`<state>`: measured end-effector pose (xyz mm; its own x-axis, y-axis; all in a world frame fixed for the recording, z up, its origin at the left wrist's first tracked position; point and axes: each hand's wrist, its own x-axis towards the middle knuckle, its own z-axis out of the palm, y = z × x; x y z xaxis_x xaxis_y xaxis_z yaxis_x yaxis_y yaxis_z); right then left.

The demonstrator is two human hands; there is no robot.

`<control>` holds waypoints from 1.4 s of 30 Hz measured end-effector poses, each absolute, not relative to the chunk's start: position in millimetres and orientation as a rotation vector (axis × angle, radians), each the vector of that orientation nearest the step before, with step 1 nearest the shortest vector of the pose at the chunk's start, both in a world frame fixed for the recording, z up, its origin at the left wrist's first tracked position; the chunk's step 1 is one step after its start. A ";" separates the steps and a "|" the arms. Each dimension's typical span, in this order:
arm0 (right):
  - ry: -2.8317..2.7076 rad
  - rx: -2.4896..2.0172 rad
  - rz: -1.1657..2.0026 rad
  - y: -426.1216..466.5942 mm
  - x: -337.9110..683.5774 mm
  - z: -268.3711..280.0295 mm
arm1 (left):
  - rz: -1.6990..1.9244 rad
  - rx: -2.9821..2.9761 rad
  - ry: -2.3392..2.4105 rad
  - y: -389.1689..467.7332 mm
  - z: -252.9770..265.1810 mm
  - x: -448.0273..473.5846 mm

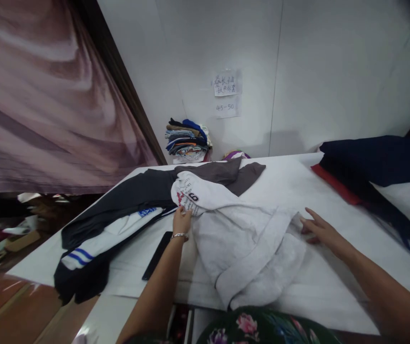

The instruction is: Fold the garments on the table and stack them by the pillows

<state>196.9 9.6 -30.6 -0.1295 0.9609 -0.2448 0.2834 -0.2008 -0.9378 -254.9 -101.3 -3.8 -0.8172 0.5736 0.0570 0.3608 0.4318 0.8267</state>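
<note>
Left hand [182,222] pinches the white garment [240,239] beside its left print [193,196]; right hand [320,233] seems to pinch its right edge; I see it lying between them.

The light is rather dim and greyish, and its source stays out of view. A soft shadow marks the wall [197,57] above the far edge of the white table [287,184], and a fainter one lies beneath the right hand [322,231]. Beyond the table's left edge, under the curtain [54,105], it is quite dark. Fine detail is slightly soft (the writing on the paper sheets [228,107] remains readable). The view's upper right corner is blackened.
</note>
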 end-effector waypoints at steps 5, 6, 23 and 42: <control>-1.450 -1.331 1.559 12.7 146.1 -17.7 | 1.563 0.927 2.228 -110.7 0.6 -213.5; -1.438 -1.251 1.586 10.2 138.7 -14.3 | 1.605 0.920 2.130 -112.8 0.3 -205.6; -2.327 -0.337 1.981 -107.6 82.1 36.0 | 1.456 0.472 1.132 -118.9 -8.8 -96.4; -0.948 -0.918 2.331 9.9 31.9 -14.4 | 0.872 1.570 1.723 -144.0 7.8 -41.6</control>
<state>31.9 9.9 -14.4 -0.6721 0.6183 -0.4074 -0.1586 -0.6577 -0.7364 -41.6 -144.0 7.8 -0.0802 0.9965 -0.0237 0.5710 0.0654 0.8183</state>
